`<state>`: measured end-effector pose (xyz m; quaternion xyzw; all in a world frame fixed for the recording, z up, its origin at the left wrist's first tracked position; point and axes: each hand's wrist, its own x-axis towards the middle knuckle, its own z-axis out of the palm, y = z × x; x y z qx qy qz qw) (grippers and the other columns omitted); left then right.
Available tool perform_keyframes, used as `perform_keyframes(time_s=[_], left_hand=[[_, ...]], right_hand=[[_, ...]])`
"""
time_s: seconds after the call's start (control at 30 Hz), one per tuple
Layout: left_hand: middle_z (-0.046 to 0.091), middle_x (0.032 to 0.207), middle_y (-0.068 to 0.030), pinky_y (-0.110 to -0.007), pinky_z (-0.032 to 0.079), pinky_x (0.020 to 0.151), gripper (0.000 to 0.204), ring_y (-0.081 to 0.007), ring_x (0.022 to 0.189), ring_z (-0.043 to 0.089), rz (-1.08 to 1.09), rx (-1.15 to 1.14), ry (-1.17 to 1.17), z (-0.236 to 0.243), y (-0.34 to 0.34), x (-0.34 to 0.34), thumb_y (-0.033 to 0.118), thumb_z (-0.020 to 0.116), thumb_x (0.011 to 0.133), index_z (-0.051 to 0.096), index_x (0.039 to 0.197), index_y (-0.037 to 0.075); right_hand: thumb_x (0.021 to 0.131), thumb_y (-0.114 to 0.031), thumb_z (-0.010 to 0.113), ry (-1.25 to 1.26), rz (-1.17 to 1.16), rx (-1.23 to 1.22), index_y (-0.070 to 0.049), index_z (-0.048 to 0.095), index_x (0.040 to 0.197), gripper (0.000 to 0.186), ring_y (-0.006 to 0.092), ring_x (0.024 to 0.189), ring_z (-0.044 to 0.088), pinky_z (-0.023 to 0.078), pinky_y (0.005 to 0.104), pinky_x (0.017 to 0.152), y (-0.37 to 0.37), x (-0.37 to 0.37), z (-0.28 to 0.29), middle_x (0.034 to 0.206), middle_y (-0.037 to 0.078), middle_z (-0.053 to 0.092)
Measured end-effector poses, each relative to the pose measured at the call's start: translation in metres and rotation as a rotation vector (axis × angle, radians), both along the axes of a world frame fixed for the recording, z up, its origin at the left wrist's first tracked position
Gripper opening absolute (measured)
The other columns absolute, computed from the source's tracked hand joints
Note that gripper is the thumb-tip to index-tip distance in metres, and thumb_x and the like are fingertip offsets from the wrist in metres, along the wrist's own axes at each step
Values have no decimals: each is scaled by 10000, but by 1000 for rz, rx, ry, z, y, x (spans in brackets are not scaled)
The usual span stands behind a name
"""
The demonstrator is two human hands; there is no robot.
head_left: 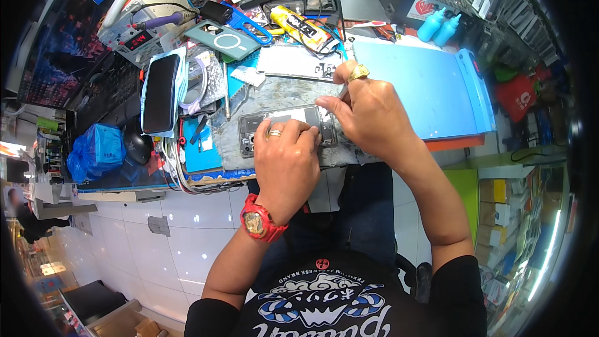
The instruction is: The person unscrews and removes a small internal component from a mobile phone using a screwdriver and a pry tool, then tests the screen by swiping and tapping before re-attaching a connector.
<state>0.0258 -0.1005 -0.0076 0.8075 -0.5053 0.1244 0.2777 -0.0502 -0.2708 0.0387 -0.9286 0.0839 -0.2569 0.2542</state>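
On a worn grey mat lies an opened phone with its inner parts showing. My left hand, with a ring and red watch, lies over the phone, its fingers curled onto it and gripping it. My right hand is at the phone's right end, pinching a thin tool that is mostly hidden by the fingers. A pale phone panel lies just behind the opened phone. A dark phone on a pale blue wrapping is to the left.
Tools, a green case, a yellow tube and a power supply crowd the back. A blue pad and two bottles sit right. A blue bag, mouse and monitor are left. A person is at far left.
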Motion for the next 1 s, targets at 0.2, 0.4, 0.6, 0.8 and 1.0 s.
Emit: perform_keyframes(time_s=[0.2, 0.4, 0.6, 0.8, 1.0], left_hand=[[690, 956, -36, -517, 429, 1077, 96, -266, 939, 666, -5, 2, -7, 1, 0, 1, 103, 739, 870, 783, 954, 88], [687, 940, -43, -529, 426, 1085, 91, -261, 932, 669, -17, 7, 2, 1, -1, 2, 106, 732, 871, 780, 945, 81], [692, 949, -33, -519, 433, 1069, 85, -285, 926, 664, -10, 22, 1, 2, -1, 3, 110, 749, 880, 787, 953, 92], [689, 951, -34, -525, 430, 1078, 78, -286, 927, 663, -11, 9, 2, 0, 0, 4, 117, 754, 876, 785, 944, 94], [683, 947, -43, -532, 426, 1085, 100, -297, 931, 662, -26, 7, 9, 0, 0, 5, 112, 756, 870, 778, 964, 87]], right_hand=[[895, -22, 705, 34, 144, -40, 28, 567, 1079, 235, 434, 756, 687, 533, 480, 692, -3, -2, 8, 807, 220, 668], [891, -53, 734, -26, 127, 39, 43, 592, 1085, 259, 429, 741, 697, 541, 478, 695, 3, 2, 3, 751, 216, 673], [895, -92, 721, 9, 51, 29, 53, 630, 1066, 242, 445, 786, 695, 546, 504, 702, 6, 1, 7, 778, 235, 676], [902, -46, 725, -5, 55, 21, 27, 600, 1042, 202, 378, 736, 717, 549, 462, 666, 4, 0, 4, 824, 202, 685], [902, -23, 724, -76, 141, 9, 18, 597, 1057, 204, 351, 693, 717, 550, 437, 657, 3, 3, 5, 912, 201, 705]])
